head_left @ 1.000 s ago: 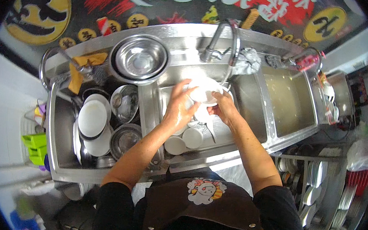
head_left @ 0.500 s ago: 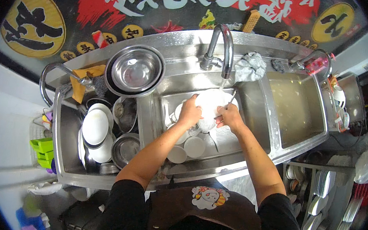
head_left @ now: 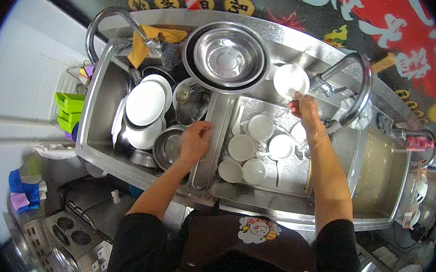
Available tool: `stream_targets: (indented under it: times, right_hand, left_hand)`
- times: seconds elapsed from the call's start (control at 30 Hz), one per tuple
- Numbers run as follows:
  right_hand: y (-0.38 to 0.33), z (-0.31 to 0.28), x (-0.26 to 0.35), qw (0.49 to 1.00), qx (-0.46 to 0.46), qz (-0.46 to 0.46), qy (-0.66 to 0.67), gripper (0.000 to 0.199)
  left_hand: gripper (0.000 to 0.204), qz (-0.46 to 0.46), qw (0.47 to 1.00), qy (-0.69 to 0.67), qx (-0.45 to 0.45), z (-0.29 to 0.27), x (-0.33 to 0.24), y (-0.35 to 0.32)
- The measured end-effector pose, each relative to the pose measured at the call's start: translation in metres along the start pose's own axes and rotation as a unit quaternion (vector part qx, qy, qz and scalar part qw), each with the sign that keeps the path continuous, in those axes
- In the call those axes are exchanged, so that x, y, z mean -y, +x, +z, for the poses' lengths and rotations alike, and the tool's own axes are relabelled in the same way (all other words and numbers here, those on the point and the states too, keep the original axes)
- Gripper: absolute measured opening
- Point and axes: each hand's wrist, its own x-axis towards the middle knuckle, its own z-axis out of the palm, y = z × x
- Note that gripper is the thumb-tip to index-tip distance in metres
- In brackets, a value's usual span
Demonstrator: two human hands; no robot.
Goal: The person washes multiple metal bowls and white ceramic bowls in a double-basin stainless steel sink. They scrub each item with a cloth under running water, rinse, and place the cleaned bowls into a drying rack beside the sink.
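My right hand (head_left: 307,112) pinches the near rim of a round white plate (head_left: 290,80), on or just above the back ledge left of the tap (head_left: 356,86). My left hand (head_left: 195,141) hovers over the sink divider beside a steel bowl (head_left: 169,144); its fingers curl in, with nothing visible in them. Below my right hand, the middle basin (head_left: 291,187) holds several small white bowls (head_left: 241,147), a white spoon (head_left: 238,118) and some darker utensils, partly hidden by my forearm.
In the left basin, white plates (head_left: 145,103) are piled with steel bowls and a glass-like lid (head_left: 193,107). Large nested steel basins (head_left: 229,58) rest on the back ledge. Cloudy water (head_left: 380,170) fills the right basin. A grey cloth (head_left: 361,116) lies behind the tap.
My view has swung left. My hands have parted: the right carried the white plate from the tap's stream to the back ledge, while the left let go and moved left to the divider.
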Motion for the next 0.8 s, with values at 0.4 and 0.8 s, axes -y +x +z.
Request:
stream_targets:
  times: [0.4,0.8]
  right_hand:
    - [0.005,0.027,-0.016,0.969,0.058,0.100,0.219,0.063]
    - [-0.113,-0.031,-0.015,0.962,0.088,0.085,0.242,0.029]
  left_hand:
    - [0.023,0.094,0.967,0.235,-0.029,-0.030,0.066,0.000]
    - [0.018,-0.048,0.998,-0.002,0.030,-0.140,-0.066,-0.006]
